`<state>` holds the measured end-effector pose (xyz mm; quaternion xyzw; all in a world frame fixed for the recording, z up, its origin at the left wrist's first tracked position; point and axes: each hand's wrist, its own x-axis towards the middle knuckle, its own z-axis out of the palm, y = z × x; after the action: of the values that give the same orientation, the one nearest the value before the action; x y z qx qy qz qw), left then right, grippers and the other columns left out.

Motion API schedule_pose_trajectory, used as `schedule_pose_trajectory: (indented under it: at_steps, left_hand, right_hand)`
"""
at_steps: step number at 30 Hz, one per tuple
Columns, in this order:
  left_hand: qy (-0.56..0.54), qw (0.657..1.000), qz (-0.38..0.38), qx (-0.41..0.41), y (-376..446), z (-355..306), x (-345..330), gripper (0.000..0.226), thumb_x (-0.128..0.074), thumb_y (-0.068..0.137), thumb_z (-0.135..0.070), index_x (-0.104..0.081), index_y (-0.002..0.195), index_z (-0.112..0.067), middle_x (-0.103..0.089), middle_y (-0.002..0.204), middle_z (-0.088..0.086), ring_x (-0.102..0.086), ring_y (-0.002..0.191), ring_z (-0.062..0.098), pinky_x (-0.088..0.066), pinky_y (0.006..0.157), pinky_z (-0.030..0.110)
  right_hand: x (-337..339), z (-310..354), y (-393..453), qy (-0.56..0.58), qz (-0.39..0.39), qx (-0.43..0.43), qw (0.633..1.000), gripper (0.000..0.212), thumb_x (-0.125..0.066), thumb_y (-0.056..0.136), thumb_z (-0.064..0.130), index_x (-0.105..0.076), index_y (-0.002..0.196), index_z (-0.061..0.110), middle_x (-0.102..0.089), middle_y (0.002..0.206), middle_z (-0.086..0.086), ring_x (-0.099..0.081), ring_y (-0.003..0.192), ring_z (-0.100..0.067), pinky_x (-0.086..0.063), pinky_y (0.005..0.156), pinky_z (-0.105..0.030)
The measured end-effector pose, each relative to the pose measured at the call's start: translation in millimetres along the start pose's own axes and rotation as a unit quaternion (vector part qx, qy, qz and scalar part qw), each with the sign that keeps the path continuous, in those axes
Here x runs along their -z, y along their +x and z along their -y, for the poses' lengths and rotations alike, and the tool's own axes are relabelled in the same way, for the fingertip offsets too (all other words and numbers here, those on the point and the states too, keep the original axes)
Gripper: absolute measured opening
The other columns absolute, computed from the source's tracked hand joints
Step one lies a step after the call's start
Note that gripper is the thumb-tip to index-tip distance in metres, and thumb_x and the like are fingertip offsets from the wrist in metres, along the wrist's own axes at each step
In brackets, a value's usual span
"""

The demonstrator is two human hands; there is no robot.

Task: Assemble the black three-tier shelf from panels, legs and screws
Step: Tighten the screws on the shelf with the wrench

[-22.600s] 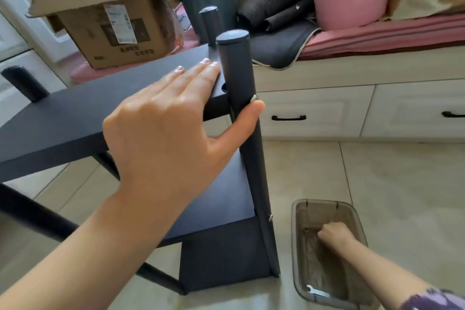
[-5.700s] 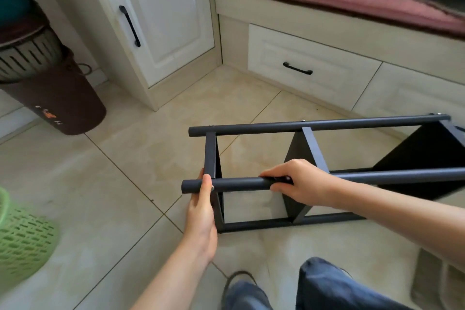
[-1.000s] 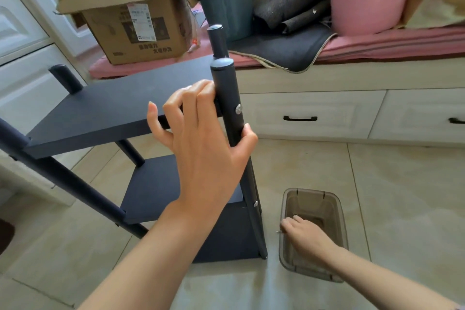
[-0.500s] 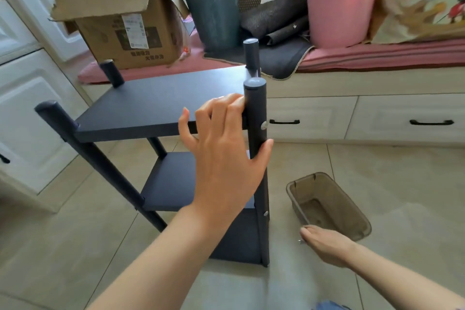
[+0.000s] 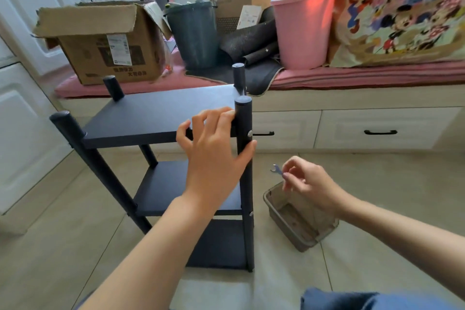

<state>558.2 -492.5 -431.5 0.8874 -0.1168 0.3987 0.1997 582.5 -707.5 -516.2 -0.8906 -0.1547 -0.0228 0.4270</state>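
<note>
The black three-tier shelf [image 5: 156, 113] stands upright on the tiled floor, its panels joined to round black legs. My left hand [image 5: 216, 151] grips the top panel's near right corner, fingers curled over the panel and thumb against the near right leg [image 5: 245, 184]. A silver screw head [image 5: 249, 133] shows on that leg beside the top panel, another lower down. My right hand [image 5: 307, 181] is raised to the right of the leg and pinches a small flat silver wrench [image 5: 276, 169].
A brownish translucent plastic bin [image 5: 299, 231] lies on the floor below my right hand. Behind the shelf runs a drawer bench [image 5: 352, 126] with a pink cushion, a cardboard box [image 5: 105, 43], a dark bucket [image 5: 193, 35] and a pink bucket [image 5: 302, 30]. White cabinets stand at left.
My right hand has come up from the floor beside the bin and now pinches the small wrench in the air. My left hand keeps its hold on the shelf's top corner.
</note>
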Motion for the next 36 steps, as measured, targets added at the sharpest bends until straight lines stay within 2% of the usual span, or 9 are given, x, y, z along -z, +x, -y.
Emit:
schedule_pose_trajectory:
  at_steps: [4, 8, 14, 17, 19, 23, 28, 34, 36]
  left_hand:
    - [-0.004, 1.0, -0.004, 0.001, -1, -3, 3, 0.05, -0.079, 0.081, -0.04, -0.064, 0.121, -0.015, -0.06, 0.125, 0.0, -0.048, 0.122, 0.024, -0.018, 0.106, 0.04]
    - [-0.013, 0.999, -0.052, 0.004, -7, -3, 7, 0.051, -0.082, 0.078, -0.036, -0.062, 0.121, -0.016, -0.058, 0.124, 0.005, -0.042, 0.119, 0.023, -0.025, 0.099, 0.04]
    - [-0.108, 0.988, -0.086, 0.064, -18, 5, 19, 0.029, -0.082, 0.082, -0.024, -0.057, 0.097, -0.019, -0.055, 0.092, -0.007, -0.048, 0.086, 0.014, -0.035, 0.077, 0.026]
    - [-0.198, 0.967, -0.034, 0.155, -16, 8, 20, 0.027, -0.071, 0.092, -0.033, -0.052, 0.075, -0.024, -0.054, 0.066, -0.011, -0.053, 0.064, 0.009, -0.04, 0.059, 0.014]
    - [-0.218, 0.949, 0.075, 0.214, -20, 7, 13, 0.028, -0.063, 0.094, -0.046, -0.059, 0.074, -0.027, -0.061, 0.064, -0.011, -0.058, 0.061, 0.005, -0.039, 0.053, 0.01]
    - [-0.299, 0.898, 0.202, 0.254, -30, -6, -10, 0.03, -0.056, 0.094, -0.055, -0.064, 0.113, -0.032, -0.068, 0.101, -0.021, -0.061, 0.094, -0.007, -0.041, 0.07, 0.007]
    - [-0.342, 0.891, 0.165, 0.248, -28, -15, -20, 0.01, -0.053, 0.099, -0.046, -0.055, 0.1, -0.037, -0.068, 0.09, -0.014, -0.065, 0.086, 0.001, -0.049, 0.071, 0.015]
    - [-0.342, 0.882, 0.223, 0.238, -35, -6, -1, 0.028, -0.044, 0.092, -0.055, -0.054, 0.108, -0.035, -0.068, 0.094, -0.011, -0.066, 0.096, 0.007, -0.049, 0.083, 0.02]
    - [-0.34, 0.872, 0.251, 0.246, -36, 3, 11, 0.019, -0.046, 0.096, -0.049, -0.055, 0.106, -0.036, -0.069, 0.094, -0.014, -0.066, 0.096, 0.004, -0.048, 0.082, 0.015]
  right_hand:
    - [18, 65, 6, 0.179, -0.054, -0.06, 0.98, 0.011, -0.046, 0.103, 0.011, -0.054, 0.095, 0.012, -0.073, 0.08, -0.008, -0.07, 0.075, -0.021, -0.056, 0.07, -0.035]
    - [22, 112, 4, 0.252, -0.107, -0.076, 0.959, 0.011, -0.045, 0.103, 0.012, -0.054, 0.097, 0.012, -0.065, 0.077, -0.006, -0.061, 0.064, -0.015, -0.052, 0.062, -0.03]
    - [5, 129, 6, 0.36, -0.104, -0.167, 0.912, 0.011, -0.048, 0.103, 0.021, -0.057, 0.098, 0.016, -0.048, 0.061, 0.005, -0.041, 0.042, -0.005, -0.039, 0.051, -0.023]
    - [-2, 123, 4, 0.345, -0.12, -0.158, 0.917, 0.01, -0.051, 0.102, 0.023, -0.059, 0.098, 0.017, -0.049, 0.061, 0.006, -0.042, 0.044, -0.003, -0.04, 0.055, -0.024]
    - [-3, 116, 2, 0.332, -0.123, -0.145, 0.924, 0.009, -0.054, 0.101, 0.022, -0.06, 0.098, 0.017, -0.05, 0.062, 0.006, -0.044, 0.047, -0.004, -0.04, 0.056, -0.023]
    - [1, 108, 0, 0.312, -0.14, -0.126, 0.931, 0.01, -0.056, 0.1, 0.023, -0.062, 0.099, 0.015, -0.049, 0.061, 0.004, -0.043, 0.047, -0.005, -0.039, 0.051, -0.021]
    - [-1, 107, 1, 0.26, -0.179, -0.059, 0.947, 0.008, -0.057, 0.099, 0.025, -0.062, 0.095, 0.02, -0.054, 0.066, 0.012, -0.049, 0.059, -0.001, -0.041, 0.063, -0.02]
    - [-7, 102, 2, 0.237, -0.156, -0.054, 0.957, 0.015, -0.047, 0.101, 0.013, -0.057, 0.102, 0.024, -0.056, 0.079, 0.006, -0.054, 0.074, -0.009, -0.044, 0.069, -0.024]
    - [-10, 102, 3, 0.246, -0.131, -0.057, 0.959, 0.021, -0.045, 0.099, 0.007, -0.055, 0.103, 0.025, -0.057, 0.078, 0.004, -0.055, 0.07, -0.007, -0.047, 0.065, -0.021]
